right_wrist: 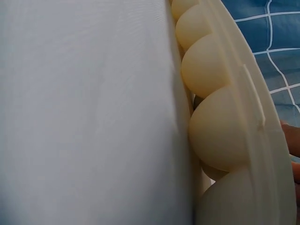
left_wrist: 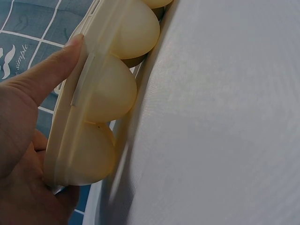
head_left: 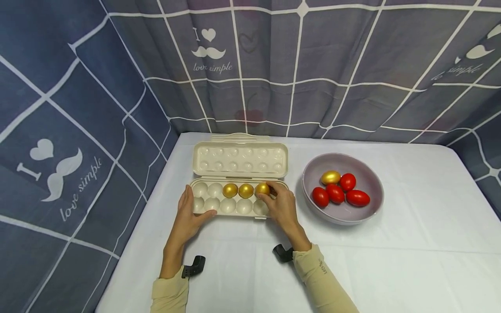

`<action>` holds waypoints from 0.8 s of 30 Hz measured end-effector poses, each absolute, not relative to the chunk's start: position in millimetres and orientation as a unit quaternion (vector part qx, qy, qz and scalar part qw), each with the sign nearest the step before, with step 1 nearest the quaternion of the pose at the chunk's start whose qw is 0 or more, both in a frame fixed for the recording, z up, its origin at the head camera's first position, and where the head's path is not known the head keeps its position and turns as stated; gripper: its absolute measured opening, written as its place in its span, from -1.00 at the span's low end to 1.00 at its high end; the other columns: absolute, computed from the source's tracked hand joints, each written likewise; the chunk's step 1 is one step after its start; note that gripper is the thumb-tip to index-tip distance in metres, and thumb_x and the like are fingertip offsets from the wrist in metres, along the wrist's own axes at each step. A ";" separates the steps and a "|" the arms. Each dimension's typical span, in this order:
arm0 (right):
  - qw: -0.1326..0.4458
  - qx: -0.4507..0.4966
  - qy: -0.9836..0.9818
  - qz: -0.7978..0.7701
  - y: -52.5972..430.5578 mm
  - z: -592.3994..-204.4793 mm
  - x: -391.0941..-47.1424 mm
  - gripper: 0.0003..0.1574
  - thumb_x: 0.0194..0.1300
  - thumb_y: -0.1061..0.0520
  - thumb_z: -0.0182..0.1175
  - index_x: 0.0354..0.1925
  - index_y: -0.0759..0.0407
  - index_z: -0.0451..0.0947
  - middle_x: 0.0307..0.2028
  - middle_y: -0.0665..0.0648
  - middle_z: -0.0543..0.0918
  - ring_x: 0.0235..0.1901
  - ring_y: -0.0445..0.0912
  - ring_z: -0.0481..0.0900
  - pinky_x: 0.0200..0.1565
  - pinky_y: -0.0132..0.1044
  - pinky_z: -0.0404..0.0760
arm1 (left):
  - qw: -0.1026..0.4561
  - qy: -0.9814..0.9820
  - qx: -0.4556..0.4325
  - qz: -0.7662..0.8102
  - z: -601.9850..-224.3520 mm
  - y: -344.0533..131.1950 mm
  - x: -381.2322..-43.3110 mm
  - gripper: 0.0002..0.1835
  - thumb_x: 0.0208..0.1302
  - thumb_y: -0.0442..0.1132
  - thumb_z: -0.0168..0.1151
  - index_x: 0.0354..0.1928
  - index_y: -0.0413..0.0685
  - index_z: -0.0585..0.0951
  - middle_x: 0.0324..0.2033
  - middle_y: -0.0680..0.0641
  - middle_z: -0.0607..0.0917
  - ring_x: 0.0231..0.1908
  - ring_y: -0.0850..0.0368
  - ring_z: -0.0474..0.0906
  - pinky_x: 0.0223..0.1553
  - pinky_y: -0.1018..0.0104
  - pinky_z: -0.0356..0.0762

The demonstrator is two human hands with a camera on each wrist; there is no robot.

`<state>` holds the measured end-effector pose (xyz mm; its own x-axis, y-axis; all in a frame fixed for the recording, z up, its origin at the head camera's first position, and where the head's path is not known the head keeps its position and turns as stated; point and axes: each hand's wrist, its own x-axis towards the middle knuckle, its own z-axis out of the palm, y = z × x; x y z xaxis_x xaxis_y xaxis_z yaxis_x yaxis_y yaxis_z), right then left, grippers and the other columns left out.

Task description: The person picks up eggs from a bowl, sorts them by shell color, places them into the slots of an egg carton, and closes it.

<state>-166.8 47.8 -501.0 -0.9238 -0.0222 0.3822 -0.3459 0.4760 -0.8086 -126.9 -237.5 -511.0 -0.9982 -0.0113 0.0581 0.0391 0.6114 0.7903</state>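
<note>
A cream plastic egg carton (head_left: 236, 214) lies with its lid (head_left: 240, 158) folded back. Two gold eggs, one left (head_left: 230, 190) and one right (head_left: 245, 191), sit in its back row. My right hand (head_left: 282, 208) pinches another gold egg (head_left: 262, 189) at a back-row cup farther right. The hand covers the carton's right end, so the cup there is hidden. My left hand (head_left: 187, 219) grips the carton's left end, thumb on the front rim. In the left wrist view the thumb (left_wrist: 51, 68) presses that rim; the right wrist view shows mostly the cups' undersides (right_wrist: 218, 129).
Right of the carton stands a mauve bowl (head_left: 344, 217) with one gold egg (head_left: 330, 177) and several red eggs (head_left: 358, 198). A white cloth (head_left: 422, 208) covers the table. Grey-blue checked curtains (head_left: 266, 65) hang behind and at the left.
</note>
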 end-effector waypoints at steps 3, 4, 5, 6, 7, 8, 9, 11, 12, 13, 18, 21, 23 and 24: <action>0.164 0.112 -0.849 0.489 47.3 -502.8 -166.9 -0.54 0.03 0.21 0.53 -0.08 0.34 0.67 -0.19 0.25 0.74 -0.20 0.06 0.73 -0.11 -0.11 0.66 | 0.029 -0.898 -0.006 -0.440 -510.9 -237.1 -127.0 0.32 0.05 0.00 0.54 0.51 -0.35 -0.24 0.51 -0.32 -0.24 0.49 -0.24 -0.35 0.42 -0.16 -0.23; 0.164 0.113 -0.852 0.484 47.1 -503.3 -166.9 -0.55 0.03 0.20 0.53 -0.09 0.32 0.68 -0.20 0.25 0.74 -0.20 0.06 0.73 -0.10 -0.10 0.65 | 0.028 -0.898 -0.005 -0.440 -510.8 -237.0 -126.8 0.32 0.05 0.01 0.54 0.51 -0.35 -0.24 0.51 -0.31 -0.24 0.49 -0.24 -0.35 0.42 -0.15 -0.23; 0.164 0.114 -0.855 0.479 46.9 -503.9 -166.9 -0.56 0.03 0.20 0.53 -0.09 0.31 0.68 -0.21 0.24 0.75 -0.20 0.05 0.73 -0.10 -0.10 0.65 | 0.028 -0.898 -0.005 -0.439 -511.0 -237.0 -126.8 0.32 0.05 0.01 0.54 0.51 -0.35 -0.24 0.51 -0.31 -0.24 0.49 -0.24 -0.35 0.42 -0.15 -0.23; 0.163 0.116 -0.858 0.474 46.8 -504.2 -166.8 -0.57 0.03 0.20 0.53 -0.10 0.29 0.69 -0.22 0.23 0.75 -0.20 0.04 0.72 -0.10 -0.10 0.65 | 0.027 -0.898 -0.005 -0.438 -511.1 -237.0 -126.8 0.32 0.06 0.01 0.54 0.51 -0.35 -0.24 0.51 -0.31 -0.24 0.49 -0.24 -0.35 0.42 -0.15 -0.22; 0.163 0.118 -0.862 0.465 46.9 -504.4 -166.8 -0.58 0.03 0.20 0.52 -0.10 0.28 0.69 -0.22 0.22 0.75 -0.20 0.04 0.72 -0.10 -0.09 0.64 | 0.027 -0.898 -0.005 -0.438 -511.3 -237.1 -126.9 0.32 0.06 0.01 0.54 0.51 -0.35 -0.24 0.51 -0.31 -0.24 0.49 -0.24 -0.35 0.42 -0.16 -0.22; 0.164 0.120 -0.866 0.457 47.0 -504.5 -166.8 -0.58 0.03 0.20 0.52 -0.10 0.27 0.69 -0.23 0.22 0.75 -0.21 0.04 0.72 -0.10 -0.09 0.64 | 0.027 -0.899 -0.004 -0.437 -511.7 -237.1 -127.0 0.32 0.05 0.02 0.54 0.51 -0.35 -0.24 0.52 -0.31 -0.24 0.49 -0.24 -0.35 0.42 -0.15 -0.22; 0.165 0.122 -0.869 0.450 47.1 -504.6 -166.8 -0.58 0.03 0.20 0.52 -0.10 0.27 0.69 -0.23 0.21 0.75 -0.21 0.04 0.72 -0.11 -0.08 0.64 | 0.026 -0.899 -0.004 -0.437 -511.6 -237.0 -127.0 0.32 0.05 0.02 0.54 0.51 -0.34 -0.24 0.52 -0.30 -0.24 0.49 -0.23 -0.35 0.42 -0.15 -0.23; 0.167 0.125 -0.875 0.436 47.3 -504.3 -166.7 -0.58 0.03 0.20 0.52 -0.11 0.27 0.69 -0.25 0.21 0.75 -0.23 0.04 0.71 -0.12 -0.06 0.63 | 0.027 -0.899 -0.004 -0.437 -511.6 -236.6 -127.4 0.32 0.04 0.02 0.55 0.51 -0.35 -0.24 0.52 -0.31 -0.24 0.49 -0.23 -0.35 0.42 -0.15 -0.23; 0.168 0.127 -0.878 0.430 47.4 -504.0 -166.6 -0.58 0.03 0.21 0.52 -0.10 0.27 0.69 -0.25 0.21 0.74 -0.24 0.04 0.71 -0.13 -0.06 0.63 | 0.027 -0.899 -0.004 -0.436 -511.4 -236.4 -127.6 0.32 0.04 0.02 0.55 0.51 -0.35 -0.23 0.51 -0.31 -0.24 0.49 -0.23 -0.35 0.42 -0.15 -0.23; 0.170 0.128 -0.880 0.424 47.4 -504.2 -166.8 -0.57 0.03 0.21 0.53 -0.10 0.28 0.68 -0.26 0.21 0.74 -0.25 0.04 0.70 -0.14 -0.05 0.62 | 0.027 -0.900 -0.004 -0.436 -511.3 -236.2 -127.8 0.32 0.04 0.02 0.55 0.51 -0.35 -0.23 0.52 -0.31 -0.24 0.49 -0.23 -0.35 0.42 -0.15 -0.23; 0.169 0.137 -0.887 0.407 46.8 -504.4 -167.2 -0.56 0.04 0.22 0.51 -0.07 0.28 0.67 -0.25 0.21 0.73 -0.23 0.05 0.68 -0.17 0.00 0.61 | 0.028 -0.901 -0.005 -0.433 -510.5 -235.7 -128.3 0.32 0.05 0.03 0.54 0.51 -0.36 -0.23 0.52 -0.32 -0.23 0.49 -0.24 -0.34 0.42 -0.17 -0.22; 0.161 0.145 -0.890 0.401 46.5 -504.9 -167.5 -0.59 0.08 0.23 0.49 -0.07 0.27 0.66 -0.25 0.20 0.72 -0.23 0.04 0.66 -0.20 0.00 0.60 | 0.032 -0.901 -0.007 -0.433 -509.8 -235.8 -127.5 0.31 0.06 0.02 0.53 0.51 -0.37 -0.23 0.51 -0.33 -0.23 0.49 -0.25 -0.33 0.41 -0.18 -0.20; 0.156 0.148 -0.891 0.399 46.3 -505.3 -167.7 -0.61 0.10 0.24 0.48 -0.07 0.26 0.66 -0.26 0.19 0.71 -0.24 0.03 0.65 -0.22 0.00 0.60 | 0.037 -0.901 -0.009 -0.432 -509.7 -235.9 -126.7 0.31 0.05 0.01 0.54 0.50 -0.38 -0.22 0.51 -0.36 -0.21 0.48 -0.27 -0.32 0.41 -0.19 -0.19; 0.154 0.148 -0.892 0.399 46.3 -505.6 -167.8 -0.61 0.10 0.24 0.47 -0.07 0.25 0.66 -0.26 0.18 0.71 -0.25 0.02 0.64 -0.22 -0.01 0.59 | 0.037 -0.901 -0.009 -0.432 -509.5 -236.1 -126.4 0.31 0.06 0.01 0.54 0.50 -0.38 -0.22 0.51 -0.36 -0.21 0.48 -0.26 -0.32 0.41 -0.19 -0.19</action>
<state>-167.8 46.3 -505.6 -0.9084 -0.1415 0.3934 -0.3874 0.6383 -0.6652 -126.4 -236.1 -509.5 -0.9971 -0.0166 0.0740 0.0474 0.6258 0.7785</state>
